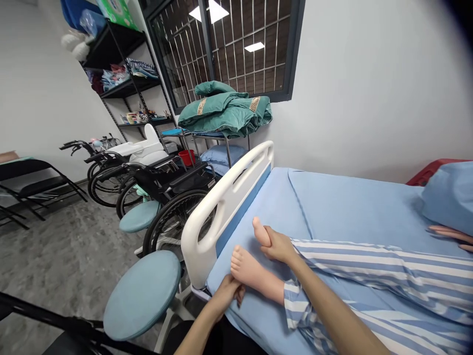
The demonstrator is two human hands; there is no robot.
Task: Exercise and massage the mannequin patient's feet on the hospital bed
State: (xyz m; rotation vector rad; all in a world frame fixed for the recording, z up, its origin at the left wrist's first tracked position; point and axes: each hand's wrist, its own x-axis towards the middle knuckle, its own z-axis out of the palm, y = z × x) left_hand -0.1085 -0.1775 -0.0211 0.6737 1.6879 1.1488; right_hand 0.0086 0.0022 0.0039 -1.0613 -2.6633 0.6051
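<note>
Two bare feet, which look like a manikin's, lie toward the foot end of a blue-sheeted bed (pixel 254 197). My right hand (pixel 279 245) is closed around the far foot (pixel 261 232), thumb and fingers wrapped over it below the toes. At the near foot (pixel 248 267), my left hand (pixel 226 295) touches the outer edge with curled fingers; part of its grip is hidden. Blue-and-white striped trousers (pixel 343 256) cover the legs, and the near trouser leg ends in a bunched cuff above the ankle.
A white bed end board (pixel 201 231) stands left of the feet. Beyond it are round stools (pixel 144 295), wheelchairs (pixel 177 197) and a shelf rack (pixel 125 84). Folded green bedding (pixel 225 111) sits under the window. At right, a manikin-like hand (pixel 453 234) shows below blue cloth (pixel 451 197).
</note>
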